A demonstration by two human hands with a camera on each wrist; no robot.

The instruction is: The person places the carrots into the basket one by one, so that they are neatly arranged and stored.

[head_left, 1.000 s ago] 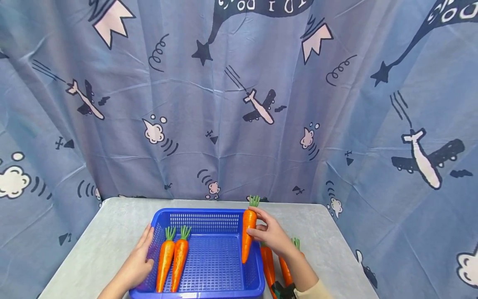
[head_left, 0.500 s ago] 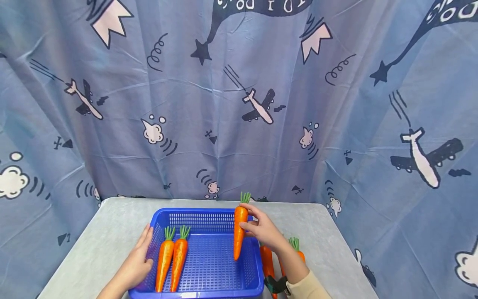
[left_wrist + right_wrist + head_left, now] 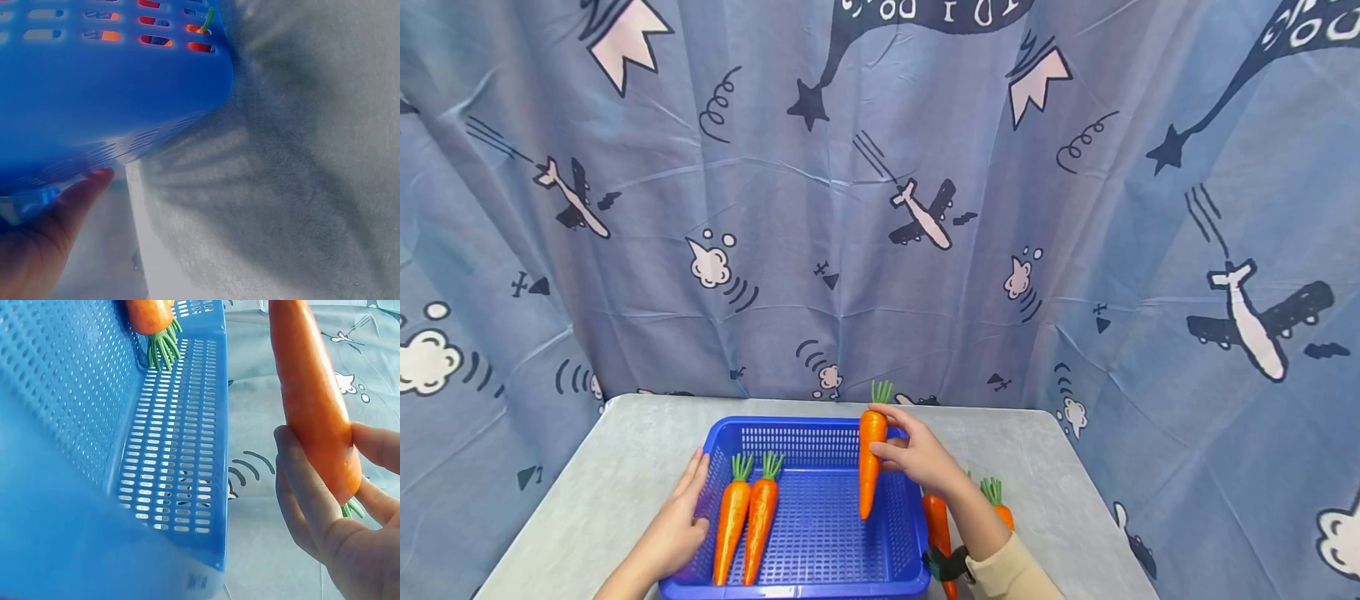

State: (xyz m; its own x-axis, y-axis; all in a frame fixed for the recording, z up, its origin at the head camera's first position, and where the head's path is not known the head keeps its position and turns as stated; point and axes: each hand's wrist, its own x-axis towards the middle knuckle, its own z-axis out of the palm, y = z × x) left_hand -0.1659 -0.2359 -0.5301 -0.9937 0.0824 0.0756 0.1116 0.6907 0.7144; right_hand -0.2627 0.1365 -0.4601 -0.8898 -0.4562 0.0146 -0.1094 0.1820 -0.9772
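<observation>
A blue plastic basket (image 3: 820, 590) with slotted walls stands on the table. Two orange carrots, the left carrot (image 3: 731, 525) and the right carrot (image 3: 762, 525), lie side by side in its left part, green tops toward the back. Against the basket's left wall rests my left hand (image 3: 672, 529), fingers straight; the left wrist view shows its thumb touching the basket. My right hand (image 3: 917, 454) pinches another carrot (image 3: 870, 458) near its thick top, above the right part of the basket. That carrot hangs nearly upright, tip down, and stays apart from the basket floor.
Right of the basket, more carrots (image 3: 937, 517) lie on the grey table (image 3: 587, 475), partly hidden by my right forearm and a dark wrist strap (image 3: 946, 564). A blue curtain (image 3: 820, 208) printed with airplanes hangs behind the table.
My right hand has carried its carrot leftward, from the basket's right rim to farther over the inside. The left hand and the two carrots in the basket have stayed in place.
</observation>
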